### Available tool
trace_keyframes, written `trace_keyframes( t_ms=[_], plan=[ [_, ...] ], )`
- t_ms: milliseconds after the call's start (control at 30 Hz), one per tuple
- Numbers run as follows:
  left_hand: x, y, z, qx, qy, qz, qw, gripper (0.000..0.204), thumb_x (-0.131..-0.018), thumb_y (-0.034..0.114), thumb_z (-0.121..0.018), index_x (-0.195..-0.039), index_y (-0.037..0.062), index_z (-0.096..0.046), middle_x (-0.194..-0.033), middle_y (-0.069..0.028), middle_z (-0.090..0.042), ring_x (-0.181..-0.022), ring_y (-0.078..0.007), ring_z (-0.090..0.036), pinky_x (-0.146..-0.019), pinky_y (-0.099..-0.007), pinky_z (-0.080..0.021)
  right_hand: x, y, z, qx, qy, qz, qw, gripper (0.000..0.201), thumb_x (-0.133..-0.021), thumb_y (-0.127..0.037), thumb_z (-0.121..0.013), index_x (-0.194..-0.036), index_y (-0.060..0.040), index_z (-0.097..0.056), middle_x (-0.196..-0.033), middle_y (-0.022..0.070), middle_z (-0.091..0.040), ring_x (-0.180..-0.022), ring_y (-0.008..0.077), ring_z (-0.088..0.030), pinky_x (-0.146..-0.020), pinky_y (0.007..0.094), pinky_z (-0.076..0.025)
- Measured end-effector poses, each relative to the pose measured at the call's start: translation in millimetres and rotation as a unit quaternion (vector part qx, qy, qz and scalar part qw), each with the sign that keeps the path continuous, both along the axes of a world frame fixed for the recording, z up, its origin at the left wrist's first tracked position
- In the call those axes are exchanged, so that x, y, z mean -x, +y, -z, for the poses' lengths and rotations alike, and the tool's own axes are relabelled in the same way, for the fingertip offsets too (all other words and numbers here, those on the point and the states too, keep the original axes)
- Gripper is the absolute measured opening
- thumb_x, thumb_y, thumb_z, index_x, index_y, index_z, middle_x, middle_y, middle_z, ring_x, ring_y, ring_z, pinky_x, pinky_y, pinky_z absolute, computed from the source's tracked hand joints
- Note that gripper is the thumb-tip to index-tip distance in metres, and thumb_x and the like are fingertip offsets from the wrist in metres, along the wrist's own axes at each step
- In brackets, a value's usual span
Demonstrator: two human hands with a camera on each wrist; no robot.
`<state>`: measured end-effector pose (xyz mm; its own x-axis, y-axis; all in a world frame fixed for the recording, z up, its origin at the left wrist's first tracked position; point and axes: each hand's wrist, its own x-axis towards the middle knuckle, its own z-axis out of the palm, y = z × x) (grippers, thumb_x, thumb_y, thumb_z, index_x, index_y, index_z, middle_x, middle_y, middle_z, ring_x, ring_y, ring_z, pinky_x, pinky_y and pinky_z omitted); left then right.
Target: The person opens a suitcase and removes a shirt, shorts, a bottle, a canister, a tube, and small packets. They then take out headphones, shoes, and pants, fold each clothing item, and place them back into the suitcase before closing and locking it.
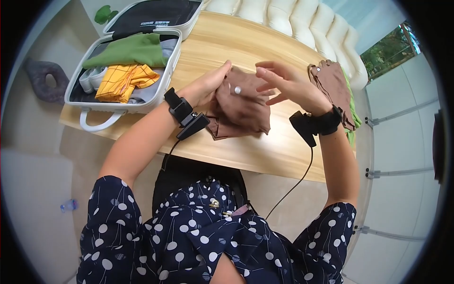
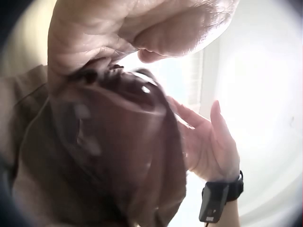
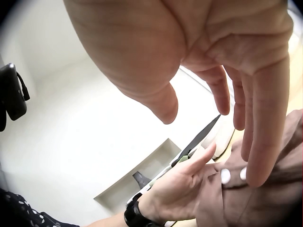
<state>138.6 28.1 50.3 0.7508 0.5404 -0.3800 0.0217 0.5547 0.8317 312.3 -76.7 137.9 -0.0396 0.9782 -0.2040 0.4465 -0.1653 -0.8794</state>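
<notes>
A brown shirt (image 1: 243, 106) with white buttons is bunched and partly folded above the wooden table's near side. At its left edge my left hand (image 1: 208, 86) grips the cloth, thumb pointing up along the side. Most of that hand's fingers are hidden behind the fabric in the right wrist view. My right hand (image 1: 288, 85) hovers at the shirt's right side, its fingers spread and loosely bent, with nothing held. In the left wrist view the shirt (image 2: 123, 142) fills the space below the palm, with a fold hanging toward the right hand.
To the left stands an open white suitcase (image 1: 165, 87) holding a green garment (image 1: 127, 51), yellow checked cloth (image 1: 124, 80) and white shoes. Another brown garment (image 1: 331, 90) lies over green cloth at the table's right edge. A grey neck pillow (image 1: 40, 85) is beyond the suitcase.
</notes>
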Motion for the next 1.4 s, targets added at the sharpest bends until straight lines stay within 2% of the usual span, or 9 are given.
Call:
trace_keyframes(
  t_ms=[300,400,500,600,867,967,1100,1200,1400],
  plan=[
    [18.7,9.3,21.3,-0.324,0.163,0.003,0.932,0.063,-0.090,0.031,-0.059,-0.137,-0.0022,-0.031,-0.114,-0.0113,-0.055,-0.098,-0.0154,-0.056,-0.078,-0.0273,-0.048,-41.0,2.5,59.7,0.093,-0.208,0.038,0.973,0.051,-0.090,-0.044,-0.055,-0.088,0.0068,-0.062,-0.073,0.0085,-0.062,-0.063,0.0148,-0.063,-0.050,0.0285,-0.055],
    [26.4,11.7,28.3,-0.266,0.151,-0.001,0.952,0.068,-0.089,0.033,-0.060,-0.137,-0.0033,-0.028,-0.115,-0.0130,-0.055,-0.099,-0.0168,-0.056,-0.077,-0.0293,-0.049,-46.5,-1.9,71.2,0.172,-0.163,0.029,0.971,0.058,-0.087,-0.050,-0.058,-0.078,0.0065,-0.065,-0.069,0.0094,-0.064,-0.058,0.0157,-0.063,-0.047,0.0284,-0.054],
    [35.0,9.8,18.8,-0.194,0.150,0.035,0.969,0.073,-0.088,0.037,-0.060,-0.138,-0.0048,-0.026,-0.118,-0.0140,-0.053,-0.100,-0.0167,-0.056,-0.077,-0.0308,-0.049,-39.7,-1.8,73.0,0.176,-0.144,0.013,0.974,0.053,-0.088,-0.048,-0.057,-0.093,0.0052,-0.062,-0.075,0.0080,-0.063,-0.064,0.0154,-0.064,-0.053,0.0295,-0.056],
    [29.9,7.5,13.2,-0.254,0.183,0.071,0.947,0.042,-0.086,0.037,-0.061,-0.101,-0.0021,-0.058,-0.086,-0.0079,-0.064,-0.076,-0.0145,-0.060,-0.057,-0.0262,-0.049,-35.5,-0.7,85.6,0.092,-0.112,0.006,0.989,0.048,-0.086,-0.040,-0.063,-0.090,0.0071,-0.062,-0.071,0.0093,-0.063,-0.057,0.0135,-0.062,-0.047,0.0242,-0.050],
    [16.5,9.7,31.2,-0.359,0.095,0.053,0.927,0.056,-0.082,0.035,-0.063,-0.116,-0.0080,-0.052,-0.102,-0.0240,-0.062,-0.095,-0.0314,-0.061,-0.083,-0.0364,-0.049,-11.5,-11.7,89.0,0.084,0.081,0.112,0.987,0.037,-0.088,-0.024,-0.062,-0.119,-0.0071,-0.050,-0.100,0.0053,-0.063,-0.084,0.0131,-0.063,-0.060,0.0265,-0.052],
    [11.5,2.7,25.1,-0.505,0.288,0.036,0.813,0.067,-0.080,0.036,-0.060,-0.129,-0.0044,-0.039,-0.132,-0.0307,-0.039,-0.124,-0.0408,-0.038,-0.102,-0.0427,-0.036,-16.9,-14.4,99.5,0.087,0.102,0.109,0.985,0.042,-0.088,-0.021,-0.063,-0.125,-0.0098,-0.046,-0.107,0.0062,-0.062,-0.089,0.0137,-0.063,-0.062,0.0262,-0.053],
    [6.1,11.7,14.2,-0.568,0.191,0.016,0.800,0.067,-0.075,0.032,-0.059,-0.127,-0.0073,-0.044,-0.133,-0.0316,-0.037,-0.128,-0.0441,-0.032,-0.104,-0.0461,-0.032,-23.5,-15.7,104.2,0.058,0.106,0.089,0.989,0.045,-0.087,-0.019,-0.063,-0.127,-0.0083,-0.045,-0.103,0.0056,-0.063,-0.085,0.0104,-0.062,-0.057,0.0215,-0.049],
    [-19.6,38.6,10.5,-0.703,0.121,0.065,0.698,0.066,-0.074,0.030,-0.058,-0.128,-0.0045,-0.044,-0.132,-0.0294,-0.041,-0.127,-0.0426,-0.035,-0.103,-0.0433,-0.033,-20.2,-13.1,101.6,0.056,0.154,0.082,0.983,0.045,-0.087,-0.019,-0.062,-0.127,-0.0078,-0.045,-0.101,0.0052,-0.063,-0.079,0.0091,-0.061,-0.054,0.0199,-0.046],
    [-38.1,51.2,-0.1,-0.565,0.337,0.245,0.712,0.066,-0.075,0.041,-0.065,-0.123,-0.0016,-0.049,-0.117,-0.0247,-0.057,-0.106,-0.0343,-0.057,-0.087,-0.0373,-0.047,-30.2,-14.5,107.7,0.111,0.254,0.119,0.953,0.040,-0.091,-0.028,-0.061,-0.120,-0.0033,-0.051,-0.096,0.0009,-0.061,-0.080,0.0068,-0.058,-0.065,0.0217,-0.046]
  ],
)
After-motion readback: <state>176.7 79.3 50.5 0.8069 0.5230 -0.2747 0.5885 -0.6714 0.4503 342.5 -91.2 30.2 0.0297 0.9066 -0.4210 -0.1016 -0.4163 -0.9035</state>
